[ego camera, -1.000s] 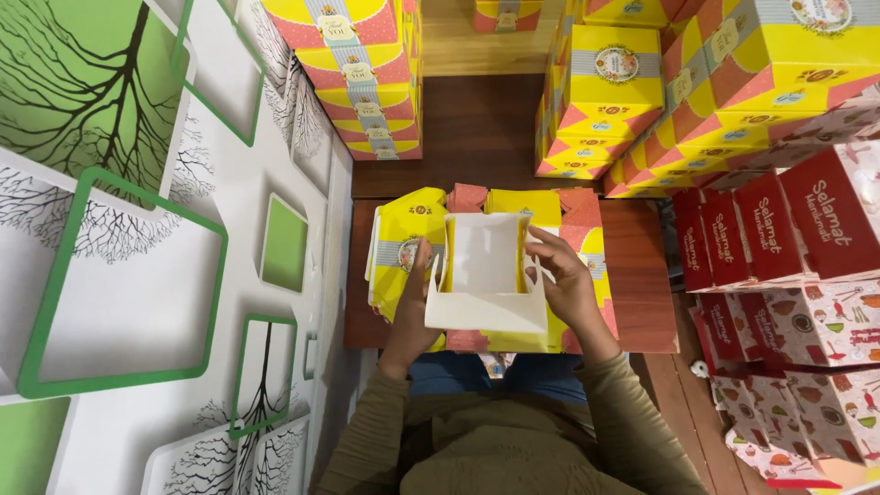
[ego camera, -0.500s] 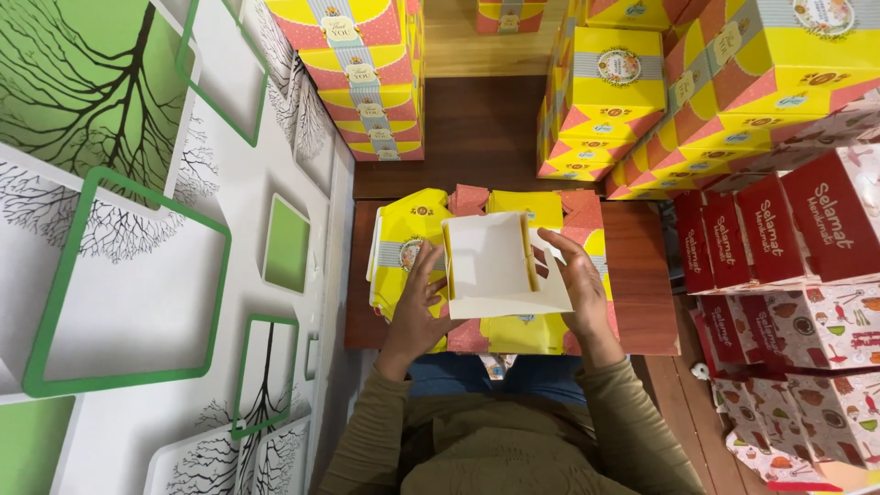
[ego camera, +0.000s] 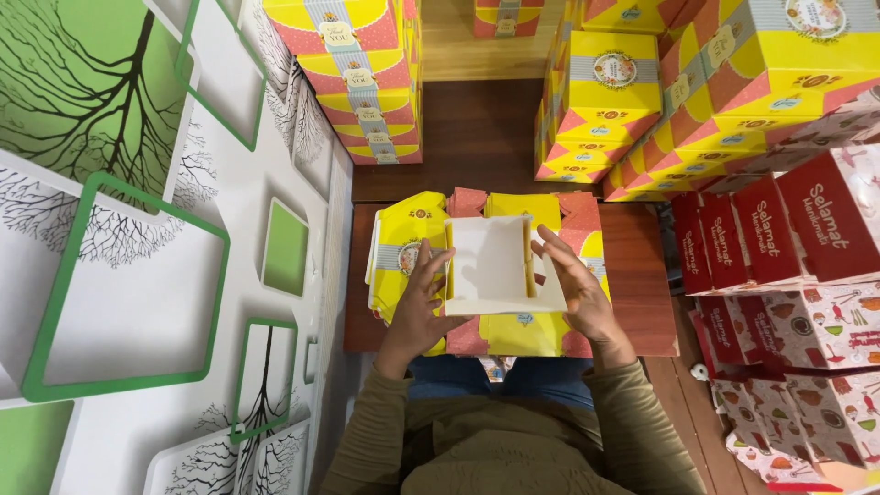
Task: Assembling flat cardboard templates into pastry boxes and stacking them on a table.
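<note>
1. Dark wooden surface (ego camera: pixel 642 275) sits between a wall of green-framed tree panels (ego camera: pixel 137 229) and stacks of glossy yellow and pink cartons (ego camera: pixel 367 73).
2. Red cartons (ego camera: pixel 779 229) are stacked at the right.
3. Flat yellow card blanks (ego camera: pixel 403 247) lie on the surface.
4. Above them, a half-folded box (ego camera: pixel 490 261) shows its plain white inside.
5. Left hand (ego camera: pixel 422 298) grips its left wall, fingers curled.
6. Right hand (ego camera: pixel 573 280) holds the right wall, fingers spread.
</note>
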